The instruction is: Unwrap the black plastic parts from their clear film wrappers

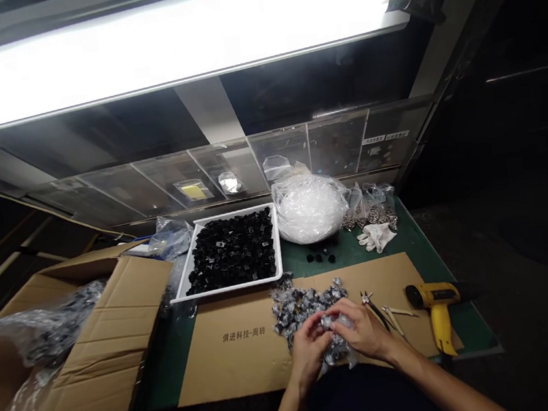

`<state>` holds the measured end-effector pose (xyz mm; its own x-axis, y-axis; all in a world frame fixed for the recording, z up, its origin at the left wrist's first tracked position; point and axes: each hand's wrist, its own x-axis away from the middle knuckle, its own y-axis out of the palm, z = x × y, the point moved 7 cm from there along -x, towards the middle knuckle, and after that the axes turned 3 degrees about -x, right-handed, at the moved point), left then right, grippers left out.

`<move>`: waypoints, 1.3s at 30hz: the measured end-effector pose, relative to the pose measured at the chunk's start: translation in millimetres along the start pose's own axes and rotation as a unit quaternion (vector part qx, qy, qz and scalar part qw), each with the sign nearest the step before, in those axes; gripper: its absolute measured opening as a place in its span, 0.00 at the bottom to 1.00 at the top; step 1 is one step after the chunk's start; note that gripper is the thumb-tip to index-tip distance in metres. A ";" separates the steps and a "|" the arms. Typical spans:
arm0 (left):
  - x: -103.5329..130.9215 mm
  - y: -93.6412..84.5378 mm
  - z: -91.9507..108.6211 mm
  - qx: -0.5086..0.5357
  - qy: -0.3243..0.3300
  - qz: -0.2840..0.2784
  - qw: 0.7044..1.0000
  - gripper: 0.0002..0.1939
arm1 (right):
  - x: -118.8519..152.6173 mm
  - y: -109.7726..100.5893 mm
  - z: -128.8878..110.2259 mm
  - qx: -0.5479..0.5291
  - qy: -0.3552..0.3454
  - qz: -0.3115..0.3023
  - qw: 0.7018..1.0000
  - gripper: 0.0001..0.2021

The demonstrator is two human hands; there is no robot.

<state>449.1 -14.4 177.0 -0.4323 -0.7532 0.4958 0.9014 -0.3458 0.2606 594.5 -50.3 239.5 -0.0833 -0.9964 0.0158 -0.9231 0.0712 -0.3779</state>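
Note:
Both my hands meet over the near side of a pile of small dark parts in clear plastic wrap (290, 309) on a cardboard sheet (232, 362). The fingers of my left hand (310, 346) are curled at a piece of crinkled clear plastic (345, 321). My right hand (360, 329) pinches the same plastic from the other side. What lies inside it is too small to make out. Behind the pile stands a white tray (278, 244) full of small black parts (234, 249).
Right of my hands lie pliers (375, 309), a light-coloured tool (394, 320) and a yellow heat gun (439, 312). Farther back are a large bag of white material (310, 208), a white glove (377, 237) and bags of metal parts (369, 214). An open carton (99, 364) stands left.

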 end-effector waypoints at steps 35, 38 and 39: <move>7.5 4.5 -9.9 0.079 -0.092 0.002 0.993 0.31 | 13.6 10.4 36.9 -0.183 0.145 0.041 0.971 0.15; 0.1 11.4 -11.2 0.075 -0.041 -0.003 0.996 0.24 | 13.7 20.5 35.6 -0.177 0.141 0.052 0.973 0.16; -2.3 13.4 -12.0 0.076 -0.021 -0.008 0.997 0.22 | 13.1 23.1 36.3 -0.179 0.140 0.051 0.973 0.16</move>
<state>462.4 -24.1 169.4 -0.4498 -0.7233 0.5240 0.8817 -0.2661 0.3897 585.7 -63.3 197.4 -0.2342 -0.9354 0.2650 -0.9720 0.2304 -0.0458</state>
